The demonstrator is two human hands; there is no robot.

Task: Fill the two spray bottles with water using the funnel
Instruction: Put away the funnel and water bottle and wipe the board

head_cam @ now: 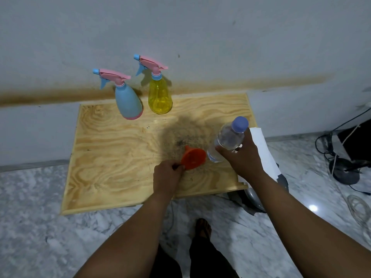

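So the blue sprayer [128, 99] is standing upright at the far edge of the table [112, 157], well beyond the left hand and off to its left, pink trigger head still screwed on and nozzle pointing left. Just beside it on the right, the yellow sprayer [160, 96] is standing upright too, see-through, same pink and blue head on top, also well apart from both hands and close to the wall [200, 37]. The left hand [167, 176] is hovering low over the near middle of the table, fingers curled and pinching the funnel [193, 158] at its rim; the orange funnel is sitting just past the fingertips, lying tilted with its spout pointing away toward a dark stain on the wood. Right next to the funnel, the right hand [244, 155] is wrapping around the bottle [227, 140], fingers and thumb gripping its clear body around the middle, and the bottle is leaning away to the right with its blue cap [240, 123] still on. Whether its base is touching the table, I can't tell. Behind that hand a white paper [261, 145] is lying along the table's right edge. Further right, some cables [329, 149] are trailing over the marble floor [30, 197].
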